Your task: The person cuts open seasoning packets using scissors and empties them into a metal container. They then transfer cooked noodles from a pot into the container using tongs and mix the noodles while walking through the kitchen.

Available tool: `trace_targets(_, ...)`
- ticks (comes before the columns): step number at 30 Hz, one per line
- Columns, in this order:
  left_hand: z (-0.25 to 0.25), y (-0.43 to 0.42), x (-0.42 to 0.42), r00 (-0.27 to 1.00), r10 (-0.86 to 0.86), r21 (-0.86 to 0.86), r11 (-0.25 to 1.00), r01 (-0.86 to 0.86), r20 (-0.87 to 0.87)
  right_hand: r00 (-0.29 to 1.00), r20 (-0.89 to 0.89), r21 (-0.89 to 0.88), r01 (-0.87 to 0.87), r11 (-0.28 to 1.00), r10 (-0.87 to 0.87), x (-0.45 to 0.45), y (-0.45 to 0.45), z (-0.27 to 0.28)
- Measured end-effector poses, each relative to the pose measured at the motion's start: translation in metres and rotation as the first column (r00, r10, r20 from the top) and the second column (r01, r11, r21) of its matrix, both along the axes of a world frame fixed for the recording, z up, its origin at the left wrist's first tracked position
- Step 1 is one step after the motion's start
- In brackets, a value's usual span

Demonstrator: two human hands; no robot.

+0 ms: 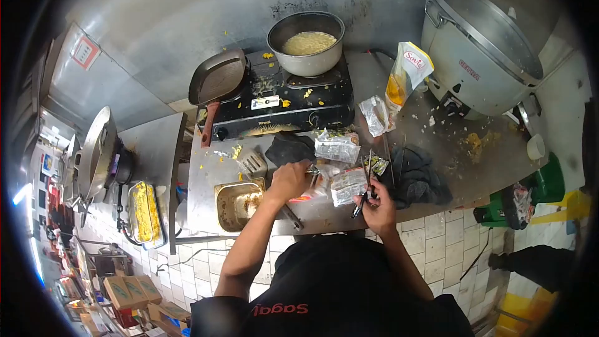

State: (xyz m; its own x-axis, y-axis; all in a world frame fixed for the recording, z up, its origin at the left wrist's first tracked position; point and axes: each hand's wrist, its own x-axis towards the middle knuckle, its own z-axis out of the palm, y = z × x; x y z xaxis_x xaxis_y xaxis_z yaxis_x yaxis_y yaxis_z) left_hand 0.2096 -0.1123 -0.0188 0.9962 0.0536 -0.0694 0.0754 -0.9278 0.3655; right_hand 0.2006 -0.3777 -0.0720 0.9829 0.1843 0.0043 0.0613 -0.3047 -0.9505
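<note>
At far left, a large, round, grey metal pan (pixel 100 150) standing tilted on its edge; below and right of it, a clear rectangular tray (pixel 158 231) filled with yellow food. Next, on a black two-burner gas stove (pixel 324 97) (strewn with yellow scraps), a dark square frying pan (pixel 221 79) with a brown handle pointing down past the stove's front edge. Nearer, on the grey metal counter (pixel 201 203), a square, stained metal pan (pixel 226 217) beside a slotted metal spatula (pixel 252 163). Just behind the left hand (pixel 291 181), a bunched black cloth (pixel 290 148). Fingers of that hand bent inward by a crumpled clear-and-red plastic wrapper (pixel 320 184); cannot tell whether gripping it. Farther back on the stove, a deep, pale round pot (pixel 312 65) with pale yellow contents. Right of the left hand, a printed white-and-silver packet (pixel 337 146) a little farther back, and a second white packet (pixel 349 187) between both hands. Close to that second packet's right edge, black-handled metal scissors (pixel 372 191), held in the right hand (pixel 380 212) with blades pointing away from the body. Behind, a crumpled silvery packet (pixel 374 116) near a standing clear-and-white pouch (pixel 409 75) (yellow liquid at the bottom). Right of the scissors, a rumpled dark blue-grey cloth (pixel 417 178). Farther right, a big, pale grey, round cooker (pixel 458 53) with a metal rim, then a small white cup (pixel 535 147) near the counter's edge.
</note>
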Motion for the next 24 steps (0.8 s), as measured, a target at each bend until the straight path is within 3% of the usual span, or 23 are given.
trace_targets(4,0.019,-0.002,-0.008,0.984,0.157,-0.089,0.985,-0.15,0.08,1.0,-0.017,0.044,-0.018,0.999,0.019,-0.001,0.012,0.001)
trace_targets(5,0.023,-0.001,-0.011,0.98,0.187,-0.304,0.939,-0.161,0.06,0.999,-0.02,0.091,-0.024,0.996,0.026,-0.001,0.016,0.004)
trace_targets(7,0.029,0.0,-0.017,0.973,0.23,-0.681,0.713,-0.166,0.003,0.997,-0.044,0.145,-0.052,0.988,0.059,0.0,0.022,0.013)
trace_targets(8,0.031,-0.003,-0.022,0.973,0.232,-0.684,0.709,-0.169,0.001,0.994,-0.054,0.206,-0.083,0.975,0.096,0.0,0.025,0.019)
trace_targets(10,0.03,-0.012,-0.034,0.986,0.152,-0.923,0.366,-0.12,-0.068,0.989,-0.069,0.298,-0.105,0.949,0.131,0.001,0.034,0.031)
trace_targets(11,0.029,-0.014,-0.039,0.986,0.153,-0.924,0.362,-0.121,-0.069,0.989,-0.069,0.294,-0.107,0.95,0.132,0.002,0.039,0.039)
trace_targets(14,0.029,-0.021,-0.051,0.99,-0.115,-0.922,0.386,-0.03,-0.08,0.973,-0.046,0.423,-0.186,0.887,0.226,0.006,0.054,0.051)
trace_targets(15,0.028,-0.024,-0.054,0.991,-0.112,-0.924,0.38,-0.03,-0.079,0.972,-0.046,0.417,-0.189,0.889,0.229,0.007,0.057,0.05)
trace_targets(17,0.026,-0.026,-0.06,0.989,-0.115,-0.961,0.269,-0.064,-0.098,0.96,-0.103,0.398,-0.201,0.895,0.261,0.008,0.06,0.049)
trace_targets(19,0.022,-0.021,-0.056,0.985,-0.147,-0.97,0.235,-0.059,-0.095,0.97,-0.093,0.387,-0.173,0.906,0.225,0.006,0.061,0.051)
trace_targets(21,0.012,-0.014,-0.045,0.995,-0.077,-0.998,-0.009,-0.062,-0.061,0.972,-0.137,0.408,-0.122,0.905,0.192,0.007,0.057,0.049)
trace_targets(22,0.017,-0.004,-0.04,0.98,-0.103,-0.983,0.091,-0.161,-0.17,0.971,-0.134,0.402,-0.128,0.906,0.196,0.006,0.055,0.048)
trace_targets(24,0.013,-0.006,-0.028,0.982,-0.081,-0.982,0.097,-0.165,-0.173,0.985,-0.105,0.489,-0.071,0.869,0.14,0.008,0.05,0.045)
